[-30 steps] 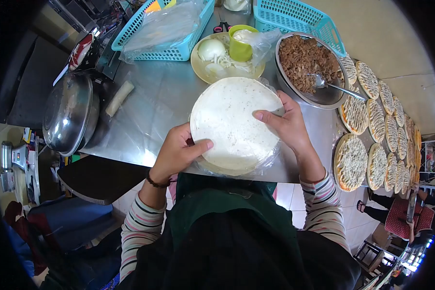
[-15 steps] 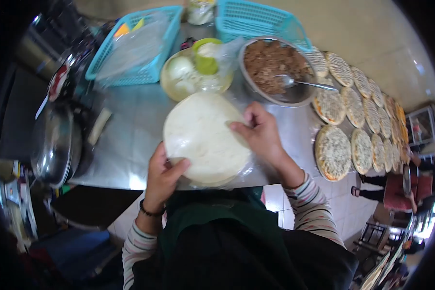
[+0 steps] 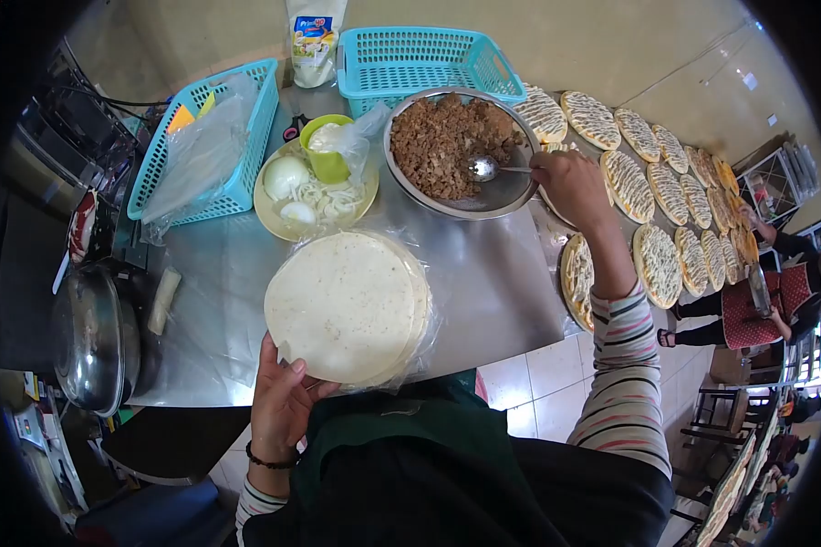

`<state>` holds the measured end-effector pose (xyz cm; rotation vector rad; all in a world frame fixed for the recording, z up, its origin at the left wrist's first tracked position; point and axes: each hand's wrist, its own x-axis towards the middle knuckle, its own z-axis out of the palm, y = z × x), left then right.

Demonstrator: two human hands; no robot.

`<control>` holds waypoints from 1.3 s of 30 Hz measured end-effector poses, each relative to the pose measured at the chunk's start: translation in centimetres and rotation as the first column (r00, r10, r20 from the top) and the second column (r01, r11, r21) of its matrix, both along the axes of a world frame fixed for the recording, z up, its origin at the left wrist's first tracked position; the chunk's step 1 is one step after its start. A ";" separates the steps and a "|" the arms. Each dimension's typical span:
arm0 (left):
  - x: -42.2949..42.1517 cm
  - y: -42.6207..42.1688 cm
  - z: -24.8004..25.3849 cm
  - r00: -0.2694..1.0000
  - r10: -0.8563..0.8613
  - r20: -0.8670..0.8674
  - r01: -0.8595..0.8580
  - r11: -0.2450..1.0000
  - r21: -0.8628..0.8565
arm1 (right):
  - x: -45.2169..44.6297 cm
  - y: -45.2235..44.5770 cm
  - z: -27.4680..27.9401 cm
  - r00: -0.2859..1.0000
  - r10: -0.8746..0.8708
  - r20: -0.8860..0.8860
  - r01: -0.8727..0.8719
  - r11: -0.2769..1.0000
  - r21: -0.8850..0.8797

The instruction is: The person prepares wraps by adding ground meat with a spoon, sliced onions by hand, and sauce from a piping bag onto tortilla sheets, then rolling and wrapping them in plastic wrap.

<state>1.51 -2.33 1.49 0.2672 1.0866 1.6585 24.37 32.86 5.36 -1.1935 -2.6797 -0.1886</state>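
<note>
The left hand (image 3: 287, 399), fingers partly curled, grips the lower edge of the stacked round white flatbreads (image 3: 347, 310) — they lie on the shiny metal surface (image 3: 483, 283). The right hand (image 3: 570, 187) pinches the silver metal spoon (image 3: 497, 168) — its bowl in the brown crumbly filling (image 3: 447, 141).

White pouch (image 3: 314, 47), top beyond the upper edge — spoon (image 3: 483, 168), handle end hidden in the right hand (image 3: 571, 182)
</note>
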 end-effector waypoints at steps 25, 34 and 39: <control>0.6 -1.0 -1.1 0.998 -0.004 0.058 0.002 1.000 0.026 | -3.3 -2.6 1.5 0.980 0.165 -0.107 -0.140 0.967 0.213; -0.2 -1.5 -0.8 0.547 0.129 -0.827 -0.277 0.960 -0.033 | -1.3 -4.2 0.7 0.966 0.166 -0.197 -0.123 0.969 0.212; 3.3 7.0 3.9 0.910 -0.394 -0.133 0.390 0.919 -0.052 | 0.0 -2.4 1.1 0.983 -0.022 -0.185 0.073 0.958 0.278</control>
